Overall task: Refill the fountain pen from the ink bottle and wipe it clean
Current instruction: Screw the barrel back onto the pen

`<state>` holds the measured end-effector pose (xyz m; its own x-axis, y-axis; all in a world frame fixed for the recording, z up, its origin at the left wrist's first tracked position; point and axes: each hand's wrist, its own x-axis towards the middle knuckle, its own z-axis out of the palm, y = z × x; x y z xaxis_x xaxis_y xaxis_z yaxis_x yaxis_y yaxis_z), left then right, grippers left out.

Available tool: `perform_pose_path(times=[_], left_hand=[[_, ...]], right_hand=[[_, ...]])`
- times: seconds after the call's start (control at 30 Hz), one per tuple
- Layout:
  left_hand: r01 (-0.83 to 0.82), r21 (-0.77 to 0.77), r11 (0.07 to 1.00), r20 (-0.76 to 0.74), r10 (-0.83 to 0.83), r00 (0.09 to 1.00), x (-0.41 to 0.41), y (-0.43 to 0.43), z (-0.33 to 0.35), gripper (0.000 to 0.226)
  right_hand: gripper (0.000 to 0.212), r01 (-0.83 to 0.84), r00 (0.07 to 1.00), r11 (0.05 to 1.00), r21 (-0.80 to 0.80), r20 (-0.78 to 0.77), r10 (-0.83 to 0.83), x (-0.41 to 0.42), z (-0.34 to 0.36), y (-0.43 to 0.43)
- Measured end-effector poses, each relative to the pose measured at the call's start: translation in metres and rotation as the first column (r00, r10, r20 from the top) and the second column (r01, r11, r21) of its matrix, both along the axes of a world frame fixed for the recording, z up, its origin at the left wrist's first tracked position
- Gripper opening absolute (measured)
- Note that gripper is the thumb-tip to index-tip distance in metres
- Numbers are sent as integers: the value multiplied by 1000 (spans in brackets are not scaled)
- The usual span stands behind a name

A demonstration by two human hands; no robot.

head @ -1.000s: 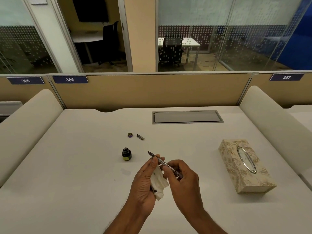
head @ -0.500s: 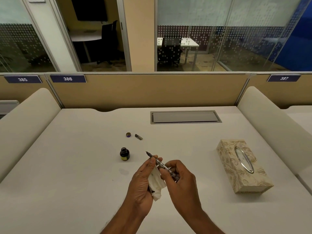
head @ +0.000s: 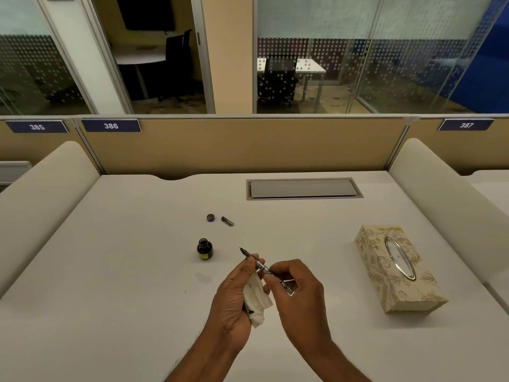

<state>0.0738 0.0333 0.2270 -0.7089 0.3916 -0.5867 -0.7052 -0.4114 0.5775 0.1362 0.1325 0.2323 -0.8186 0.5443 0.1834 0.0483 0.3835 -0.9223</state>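
Though ink-spotted, tissue [head: 257, 300] in left hand [head: 234, 301]; pen [head: 260, 265] (nib forward) pinched in right hand [head: 298, 295].

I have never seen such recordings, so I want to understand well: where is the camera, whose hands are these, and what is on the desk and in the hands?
No machine is here. A person wears one wide-angle camera on the head; it looks forward and down, so you see that person's two arms. The left hand holds a white tissue with dark spots, and its fingertips touch the fountain pen. The right hand grips the pen's rear part; the nib points away, to the far left. On the white desk stands an open ink bottle; behind it lie a small round cap and a short dark pen part. On the right lies a patterned tissue box. A grey metal flap is set into the desk further back.
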Motion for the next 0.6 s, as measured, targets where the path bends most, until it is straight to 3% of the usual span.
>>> perform_pose_path(times=[0.1,0.37,0.6], left_hand=[[27,37,999,51,-29,998,-3,0,-5,32],[102,88,991,39,-105,994,-7,-1,-13,31],[6,58,998,-13,-5,1000,-9,3,-19,37]], right_hand=[[17,19,999,1000,-19,-27,-20,-2,2,0],[13,37,999,978,-207,7,-37,-5,2,0],[22,10,1000,1000,-14,-5,-10,-5,-2,1]])
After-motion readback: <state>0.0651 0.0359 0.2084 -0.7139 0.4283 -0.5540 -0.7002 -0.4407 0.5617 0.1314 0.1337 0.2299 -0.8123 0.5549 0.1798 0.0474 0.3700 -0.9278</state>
